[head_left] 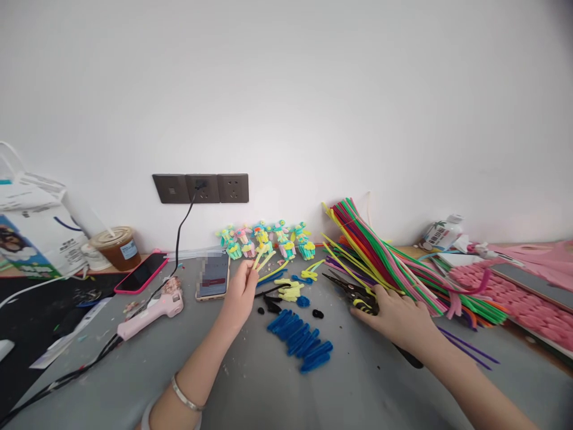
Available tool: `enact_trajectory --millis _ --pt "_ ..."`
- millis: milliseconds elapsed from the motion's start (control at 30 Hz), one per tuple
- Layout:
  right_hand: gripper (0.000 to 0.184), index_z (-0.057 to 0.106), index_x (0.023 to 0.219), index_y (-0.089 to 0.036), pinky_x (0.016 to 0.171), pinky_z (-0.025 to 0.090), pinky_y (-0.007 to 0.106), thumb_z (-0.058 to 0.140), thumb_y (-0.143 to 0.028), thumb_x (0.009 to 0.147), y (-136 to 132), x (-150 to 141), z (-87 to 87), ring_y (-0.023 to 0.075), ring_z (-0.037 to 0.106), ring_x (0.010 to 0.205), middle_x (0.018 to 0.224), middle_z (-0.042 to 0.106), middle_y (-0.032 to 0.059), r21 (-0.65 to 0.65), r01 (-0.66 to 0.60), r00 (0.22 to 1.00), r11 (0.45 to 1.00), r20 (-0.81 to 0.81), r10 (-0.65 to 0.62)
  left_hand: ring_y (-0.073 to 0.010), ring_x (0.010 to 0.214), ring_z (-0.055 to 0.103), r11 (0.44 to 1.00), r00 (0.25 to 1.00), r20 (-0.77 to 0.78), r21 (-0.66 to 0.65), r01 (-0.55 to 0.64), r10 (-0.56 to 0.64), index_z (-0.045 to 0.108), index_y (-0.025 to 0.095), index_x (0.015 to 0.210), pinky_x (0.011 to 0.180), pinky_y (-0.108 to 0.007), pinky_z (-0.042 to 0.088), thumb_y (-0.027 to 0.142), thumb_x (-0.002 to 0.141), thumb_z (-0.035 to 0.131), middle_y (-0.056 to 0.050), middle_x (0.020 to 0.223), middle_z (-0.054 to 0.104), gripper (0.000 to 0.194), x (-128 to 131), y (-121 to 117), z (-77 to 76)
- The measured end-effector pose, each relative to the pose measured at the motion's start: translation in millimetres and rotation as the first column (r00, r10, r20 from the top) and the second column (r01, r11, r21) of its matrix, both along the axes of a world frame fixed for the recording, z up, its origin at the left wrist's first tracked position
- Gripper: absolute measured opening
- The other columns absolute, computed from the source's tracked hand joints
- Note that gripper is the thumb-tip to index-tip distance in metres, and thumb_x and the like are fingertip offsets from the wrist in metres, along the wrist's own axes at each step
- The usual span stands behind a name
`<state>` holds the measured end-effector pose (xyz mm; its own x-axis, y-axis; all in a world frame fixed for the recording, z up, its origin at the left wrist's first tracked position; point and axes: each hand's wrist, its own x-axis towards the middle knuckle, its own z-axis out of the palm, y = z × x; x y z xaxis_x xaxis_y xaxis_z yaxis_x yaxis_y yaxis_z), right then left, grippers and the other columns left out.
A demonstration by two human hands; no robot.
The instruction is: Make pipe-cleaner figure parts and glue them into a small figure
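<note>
A white package [49, 239], its print too small to read, stands at far left beside one lidded cup [117, 248] of brown drink bearing a blue sticker, also illegible. A pink-cased phone [142, 272], the first of two, lies near a pink glue gun [150, 316], below three dark wall panels [200, 189], the middle one holding a plug. The second phone [213, 278], its screen partly pixelated, lies just beside the left hand [242, 286], whose thumb and fingers pinch fuzzy, slender yellow stems [265, 261], at least two, raised above the gray table [340, 388]. Behind them, five figures [263, 233] in yellow, turquoise and pink line up by the wall. At center lie fuzzy blue coils [299, 340], packed too closely to count, with yellow coils [290, 291] and black bits [273, 304] behind. To their right, the right hand [396, 313] covers the yellow-and-black handles of one pair of pliers [351, 288], thumb spread from curled fingers; whether they grip cannot be told. One thick multicolored bundle [380, 254] of stems leans behind it. Farther right are one bottle [442, 234] printed with a palm tree and a bumpy pink mat [532, 304].
</note>
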<state>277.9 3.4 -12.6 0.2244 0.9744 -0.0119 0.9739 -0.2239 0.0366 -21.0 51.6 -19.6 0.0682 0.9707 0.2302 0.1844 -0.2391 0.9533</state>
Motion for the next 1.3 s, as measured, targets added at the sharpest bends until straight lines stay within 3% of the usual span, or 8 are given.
enact_trajectory --millis 100,200,300,400,567,733,1100,1300 --pt "0.051 0.060 0.106 -0.008 0.084 0.040 0.053 0.055 -0.052 0.082 1 -7 -7.6 0.0464 0.056 0.103 0.109 0.061 0.0265 0.226 -0.038 0.998 0.973 0.060 0.025 -0.0119 0.057 0.039 0.998 0.993 -0.111 0.053 0.045 -0.038 0.058 0.019 0.088 0.053 -0.023 0.029 0.039 0.091 0.046 0.001 0.069 0.048 0.023 0 0 -1.8" --pt "0.042 0.057 0.111 -0.012 0.083 0.043 0.049 0.055 -0.043 0.083 8 -25 0.9 0.0381 0.058 0.099 0.102 0.063 0.0194 0.359 -0.153 0.941 0.921 -0.232 0.247 -0.0115 0.055 0.039 0.995 0.988 -0.121 0.024 0.099 -0.096 0.061 0.018 0.084 0.052 -0.023 0.029 0.040 0.091 0.044 0.000 0.071 0.050 0.029 2 -1 -2.1" --pt "0.046 0.050 0.117 -0.019 0.072 0.046 0.036 0.060 -0.048 0.082 20 -59 13.8 0.0221 0.059 0.074 0.082 0.064 0.0050 0.366 -0.264 0.506 0.893 -0.735 0.451 -0.0106 0.055 0.038 0.972 0.968 -0.096 -0.005 0.234 -0.233 0.060 0.017 0.077 0.052 -0.023 0.030 0.040 0.092 0.042 0.000 0.070 0.048 0.033 4 -5 2.4" --pt "0.041 0.056 0.103 -0.020 0.054 0.040 0.027 0.065 -0.051 0.078 35 -97 22.2 0.0129 0.049 0.054 0.062 0.053 -0.0047 0.309 -0.299 0.052 0.903 -0.940 0.338 -0.0103 0.055 0.038 0.937 0.932 -0.101 -0.020 0.349 -0.349 0.061 0.016 0.078 0.052 -0.022 0.030 0.041 0.092 0.044 0.000 0.069 0.049 0.034 8 -10 8.8" --pt "0.034 0.062 0.072 -0.016 0.051 0.039 0.023 0.077 -0.047 0.068 62 -118 20.5 0.0079 0.048 0.049 0.057 0.057 -0.0042 0.296 -0.193 -0.276 0.936 -0.931 0.237 -0.0103 0.050 0.039 0.957 0.941 -0.177 -0.022 0.288 -0.287 0.066 0.015 0.076 0.051 -0.022 0.031 0.042 0.091 0.044 0.002 0.057 0.049 0.038 1 -3 9.6" --pt "0.033 0.067 0.078 -0.015 0.055 0.047 0.022 0.079 -0.043 0.068 73 -95 5.1 0.0092 0.058 0.055 0.064 0.065 0.0000 0.243 -0.099 -0.324 0.965 -0.925 0.200 -0.0118 0.053 0.049 0.998 0.989 -0.141 0.017 0.052 -0.049 0.074 0.015 0.099 0.049 -0.022 0.036 0.043 0.082 0.058 -0.004 0.072 0.066 0.036 -18 15 0.0" --pt "0.051 0.051 0.110 -0.019 0.054 0.047 0.024 0.075 -0.041 0.070 74 -83 2.3 0.0118 0.060 0.057 0.076 0.068 -0.0001 0.196 0.178 -0.361 0.964 -0.899 0.249 -0.0185 0.068 0.065 0.996 0.992 0.093 -0.039 -0.083 0.086 0.075 0.015 0.092 0.062 -0.028 0.051 0.042 0.075 0.069 -0.007 0.076 0.075 0.033 -18 20 -9.1" --pt "0.046 0.054 0.104 -0.020 0.051 0.043 0.024 0.073 -0.039 0.067 77 -74 5.1 0.0110 0.056 0.053 0.071 0.064 -0.0023 0.223 0.269 -0.333 0.937 -0.891 0.307 -0.0258 0.085 0.068 0.991 0.979 -0.155 0.028 -0.128 0.131 0.075 0.017 0.092 0.078 -0.035 0.051 0.039 0.079 0.065 -0.009 0.088 0.076 0.027 -19 20 -10.0"
